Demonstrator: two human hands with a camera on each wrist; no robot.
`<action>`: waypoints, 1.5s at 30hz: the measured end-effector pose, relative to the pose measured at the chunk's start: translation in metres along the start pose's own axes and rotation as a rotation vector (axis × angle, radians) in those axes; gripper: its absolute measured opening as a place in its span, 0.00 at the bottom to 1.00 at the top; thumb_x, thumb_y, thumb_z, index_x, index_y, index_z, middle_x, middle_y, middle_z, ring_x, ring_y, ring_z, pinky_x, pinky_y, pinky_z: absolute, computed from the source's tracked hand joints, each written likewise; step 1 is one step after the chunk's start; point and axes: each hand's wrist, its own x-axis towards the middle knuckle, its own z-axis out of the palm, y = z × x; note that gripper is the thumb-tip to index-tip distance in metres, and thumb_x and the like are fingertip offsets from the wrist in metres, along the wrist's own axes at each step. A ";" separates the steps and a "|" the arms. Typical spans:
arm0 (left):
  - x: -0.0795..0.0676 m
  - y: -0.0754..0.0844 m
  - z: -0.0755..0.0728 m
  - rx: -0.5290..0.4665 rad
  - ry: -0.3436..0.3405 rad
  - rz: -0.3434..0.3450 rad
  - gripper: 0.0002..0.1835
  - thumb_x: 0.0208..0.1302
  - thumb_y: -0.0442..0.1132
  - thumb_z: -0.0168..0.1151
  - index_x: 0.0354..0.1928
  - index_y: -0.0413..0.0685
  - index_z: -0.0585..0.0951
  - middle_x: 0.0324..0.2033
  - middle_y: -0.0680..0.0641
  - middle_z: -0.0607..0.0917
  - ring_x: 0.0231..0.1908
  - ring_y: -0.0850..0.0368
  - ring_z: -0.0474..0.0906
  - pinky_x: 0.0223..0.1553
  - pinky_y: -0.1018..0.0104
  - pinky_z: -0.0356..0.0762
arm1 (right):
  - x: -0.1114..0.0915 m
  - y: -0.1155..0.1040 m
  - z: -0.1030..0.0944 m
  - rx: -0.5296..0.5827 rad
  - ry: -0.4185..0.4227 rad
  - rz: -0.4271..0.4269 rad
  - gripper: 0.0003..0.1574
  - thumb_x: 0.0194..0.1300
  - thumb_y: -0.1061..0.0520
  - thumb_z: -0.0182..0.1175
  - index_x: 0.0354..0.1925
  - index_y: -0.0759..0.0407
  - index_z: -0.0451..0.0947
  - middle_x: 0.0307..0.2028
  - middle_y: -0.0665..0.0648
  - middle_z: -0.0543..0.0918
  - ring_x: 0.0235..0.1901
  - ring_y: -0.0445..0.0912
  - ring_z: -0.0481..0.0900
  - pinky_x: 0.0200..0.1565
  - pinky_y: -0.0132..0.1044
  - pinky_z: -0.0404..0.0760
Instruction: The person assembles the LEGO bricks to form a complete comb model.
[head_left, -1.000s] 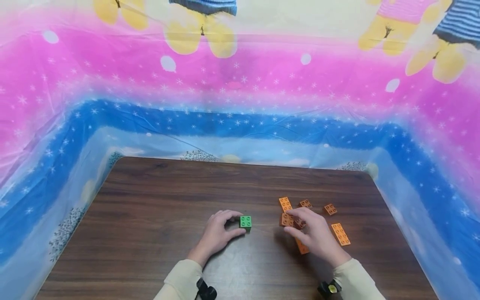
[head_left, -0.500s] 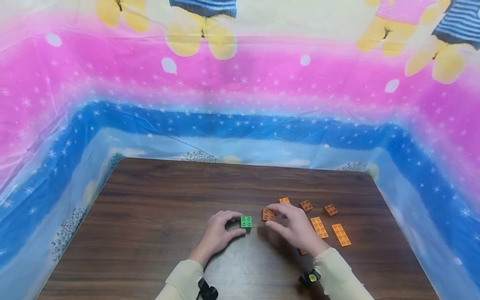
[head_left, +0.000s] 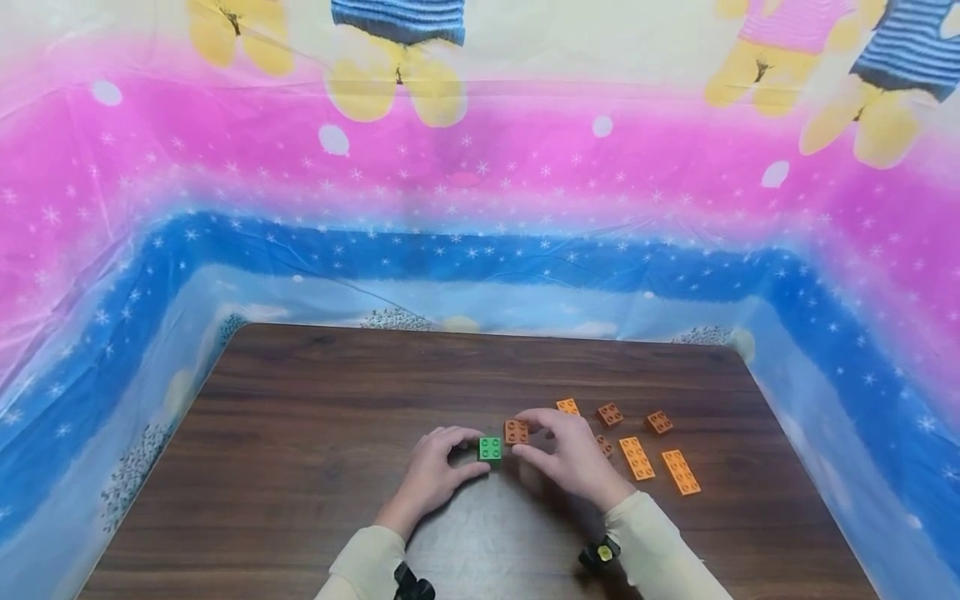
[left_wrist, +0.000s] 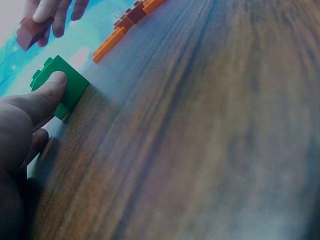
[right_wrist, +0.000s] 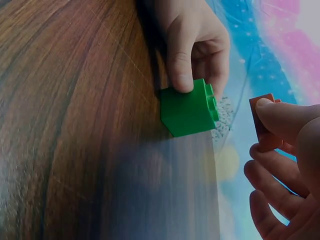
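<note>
Between thumb and fingers my left hand point(head_left: 433, 473) pinches a green toy building brick point(head_left: 490, 449) that stands on the wooden table, studs up. In the right wrist view the green brick point(right_wrist: 187, 111) shows a tall plain side with the left thumb pressed on it. My right hand point(head_left: 566, 450) pinches a smaller brown brick point(head_left: 516, 432) with two-by-two studs. It is held in the air just right of the green brick and a little beyond it. The brown brick point(left_wrist: 33, 33) appears above the green one in the left wrist view, with a gap between them.
Right of my right hand lie two long orange bricks point(head_left: 637, 458) and brown bricks point(head_left: 659, 422). Another orange brick point(head_left: 567, 406) and a brown brick point(head_left: 603, 446) are partly hidden behind that hand. A patterned cloth point(head_left: 480, 258) hangs along the table's far edge.
My right hand has taken the brown brick from the group at the right and moved it left, close to the green brick. The left hand has stayed in place with the green brick.
</note>
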 end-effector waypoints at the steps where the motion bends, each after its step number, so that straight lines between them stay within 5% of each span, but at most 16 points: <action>1: 0.000 0.000 0.000 -0.001 0.000 0.000 0.20 0.56 0.48 0.82 0.51 0.59 0.88 0.47 0.59 0.90 0.48 0.60 0.82 0.53 0.53 0.77 | 0.001 -0.001 0.001 0.003 -0.004 -0.001 0.28 0.65 0.52 0.75 0.61 0.57 0.82 0.56 0.54 0.87 0.51 0.47 0.86 0.50 0.47 0.86; 20: 0.003 0.002 0.001 0.027 -0.001 0.002 0.21 0.57 0.48 0.81 0.53 0.57 0.88 0.47 0.58 0.90 0.49 0.60 0.82 0.55 0.51 0.77 | 0.009 -0.003 0.016 0.041 -0.004 -0.030 0.26 0.66 0.53 0.75 0.61 0.54 0.83 0.55 0.50 0.87 0.48 0.43 0.86 0.49 0.46 0.86; 34: 0.000 0.000 0.004 0.021 0.018 0.026 0.20 0.56 0.46 0.82 0.51 0.56 0.89 0.43 0.59 0.89 0.46 0.62 0.81 0.52 0.55 0.77 | 0.012 0.004 0.031 0.057 -0.126 0.006 0.24 0.69 0.52 0.72 0.62 0.50 0.82 0.52 0.47 0.86 0.49 0.41 0.86 0.49 0.38 0.85; 45: 0.000 -0.001 0.002 0.007 0.019 0.021 0.20 0.55 0.45 0.83 0.51 0.56 0.89 0.41 0.61 0.89 0.44 0.63 0.81 0.50 0.58 0.77 | 0.013 0.001 0.033 0.048 -0.120 -0.037 0.23 0.71 0.51 0.71 0.61 0.52 0.83 0.52 0.48 0.87 0.49 0.42 0.86 0.49 0.43 0.86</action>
